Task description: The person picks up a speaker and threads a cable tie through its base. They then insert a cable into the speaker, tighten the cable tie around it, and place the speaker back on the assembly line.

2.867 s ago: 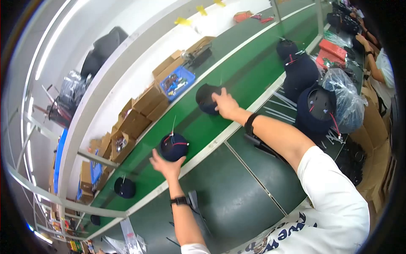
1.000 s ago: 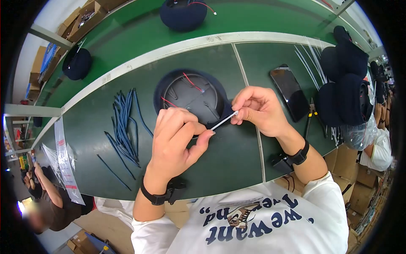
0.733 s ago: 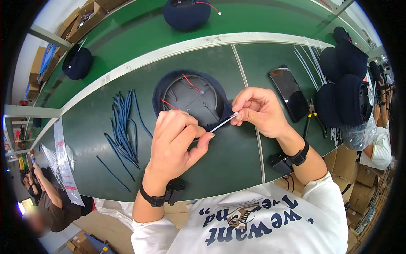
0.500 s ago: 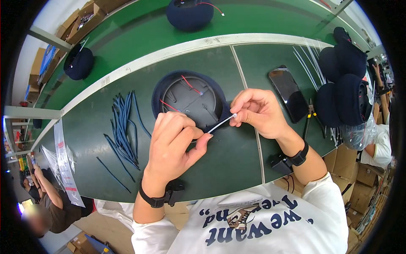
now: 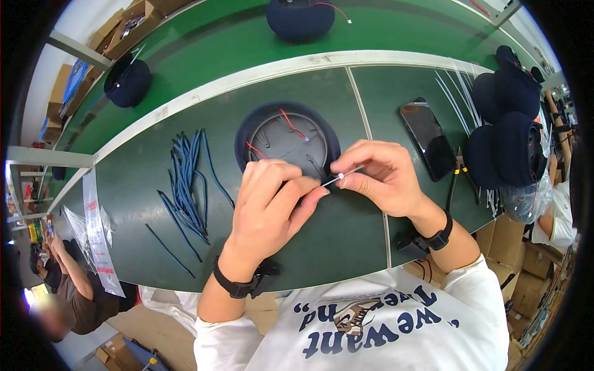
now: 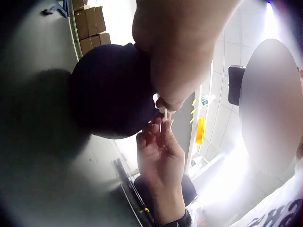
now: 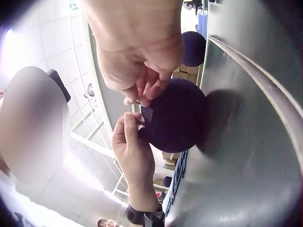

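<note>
An upturned dark navy cap (image 5: 247, 133) with a grey plastic insert (image 5: 291, 142) and red wires lies on the dark green bench. Just in front of its near rim my left hand (image 5: 311, 188) and right hand (image 5: 344, 180) each pinch an end of a thin white tie (image 5: 334, 179). In the left wrist view the left hand (image 6: 164, 105) meets the right hand (image 6: 160, 130) beside the cap (image 6: 111, 90). Seen from the right wrist, the right hand (image 7: 138, 99) is above the left hand (image 7: 131, 124), next to the cap (image 7: 177, 116).
A bundle of blue cords (image 5: 187, 185) lies left of the cap. A phone (image 5: 427, 137), pliers (image 5: 456, 170) and stacked caps (image 5: 507, 123) sit to the right. Two more caps (image 5: 301, 15) (image 5: 127, 80) lie on the green conveyor (image 5: 204, 55) behind. Plastic bags (image 5: 93, 229) hang at the left edge.
About three seconds ago both hands reached for caps on the conveyor. Over the last second they hold the white tie by the cap's rim and have drawn slightly closer together.
</note>
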`<act>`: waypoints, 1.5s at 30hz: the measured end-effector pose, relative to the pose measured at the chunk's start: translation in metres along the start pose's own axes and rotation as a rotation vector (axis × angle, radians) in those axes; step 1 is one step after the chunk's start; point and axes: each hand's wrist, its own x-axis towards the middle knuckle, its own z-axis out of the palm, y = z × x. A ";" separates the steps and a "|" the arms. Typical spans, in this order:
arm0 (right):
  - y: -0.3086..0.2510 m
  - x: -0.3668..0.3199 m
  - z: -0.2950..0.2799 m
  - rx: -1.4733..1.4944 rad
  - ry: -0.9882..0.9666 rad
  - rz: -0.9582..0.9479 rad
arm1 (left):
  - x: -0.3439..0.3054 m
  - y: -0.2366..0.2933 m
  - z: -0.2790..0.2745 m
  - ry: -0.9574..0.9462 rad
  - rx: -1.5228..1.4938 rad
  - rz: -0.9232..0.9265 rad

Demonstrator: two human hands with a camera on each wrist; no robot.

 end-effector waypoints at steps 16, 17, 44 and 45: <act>-0.028 0.001 -0.015 -0.190 -0.082 0.041 | 0.002 0.003 0.020 0.145 0.184 0.297; -0.028 0.002 -0.012 -0.156 -0.075 0.059 | 0.001 0.003 0.020 0.160 0.177 0.299; -0.014 0.021 -0.034 -0.186 0.103 0.132 | -0.011 -0.047 0.004 -0.264 -0.457 -0.394; -0.021 0.021 -0.029 -0.454 0.089 0.002 | -0.007 -0.048 0.005 -0.271 -0.455 -0.366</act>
